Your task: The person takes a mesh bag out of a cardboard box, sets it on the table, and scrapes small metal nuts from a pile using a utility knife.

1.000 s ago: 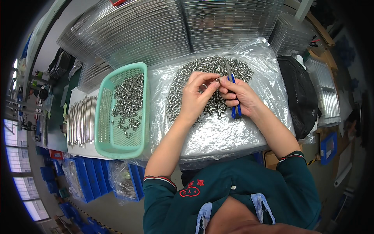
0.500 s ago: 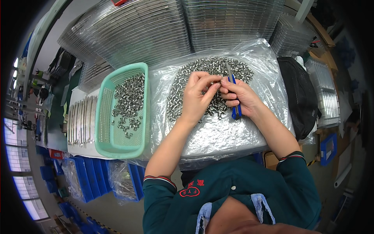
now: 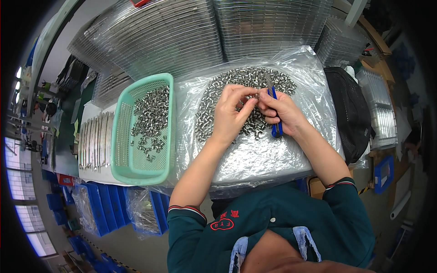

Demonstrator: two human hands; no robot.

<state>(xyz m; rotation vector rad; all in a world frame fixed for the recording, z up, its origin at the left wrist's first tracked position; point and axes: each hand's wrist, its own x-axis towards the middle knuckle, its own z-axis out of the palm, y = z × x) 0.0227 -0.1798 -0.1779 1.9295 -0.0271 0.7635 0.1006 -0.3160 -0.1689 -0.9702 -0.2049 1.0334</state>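
Beyond clear plastic sheeting [image 3: 255,161], the right hand [image 3: 284,110] grips a blue utility knife [image 3: 276,131] and the left hand [image 3: 229,113] curls beside it, any hold too hidden to tell, over heaped metal fittings [image 3: 205,113] near a green basket [image 3: 171,132], stacked trays [image 3: 273,32] behind

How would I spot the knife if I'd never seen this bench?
Find the clear plastic sheet covering the middle of the table, then the heap of small metal parts on it. Over the heap's right side, the right hand holds the utility knife, blade pointing away from the person. Its slim blue handle sets it apart from the silvery parts.
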